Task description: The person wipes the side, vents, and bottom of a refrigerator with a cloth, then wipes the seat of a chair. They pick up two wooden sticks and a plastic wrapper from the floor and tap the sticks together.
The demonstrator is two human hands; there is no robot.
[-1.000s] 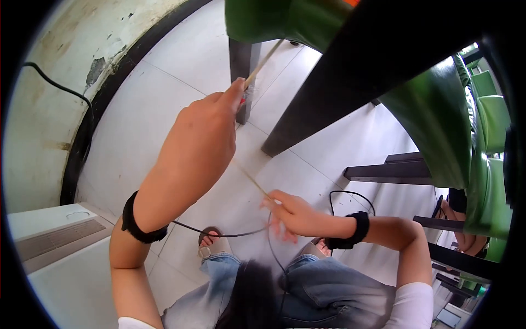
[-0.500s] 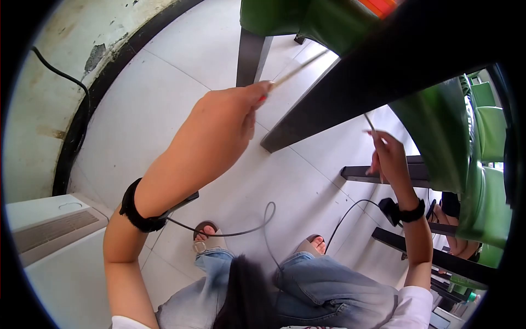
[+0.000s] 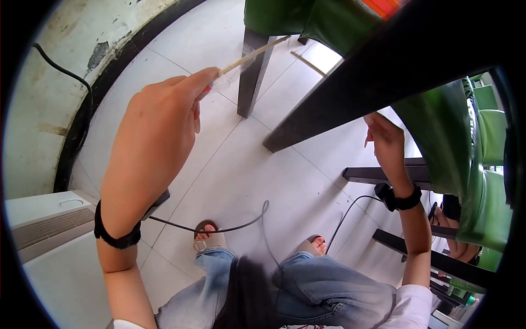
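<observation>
My left hand (image 3: 159,123) is closed in a pinch on one end of a thin, pale wooden stick (image 3: 255,54), which points up and right across a dark chair leg. A crinkled bit of clear film (image 3: 223,82) shows by its fingertips. On the right, my right hand (image 3: 386,140) has its fingers pinched together beside the slanting dark leg (image 3: 307,118). A second thin stick (image 3: 308,64) sticks out on the far side of that leg, in line with my right fingertips. Its middle and the grip on it are hidden behind the leg.
Green seats (image 3: 279,16) with dark legs stand ahead and to the right. A black cable (image 3: 211,226) runs from my left wristband over the floor. A white appliance (image 3: 55,219) is at left by the stained wall (image 3: 60,104). Another person's legs (image 3: 452,230) show at right.
My left hand has moved left and towards me with its stick. My right hand has shifted slightly up, its fingertips now at the dark leg. The second stick's tip has come into view.
</observation>
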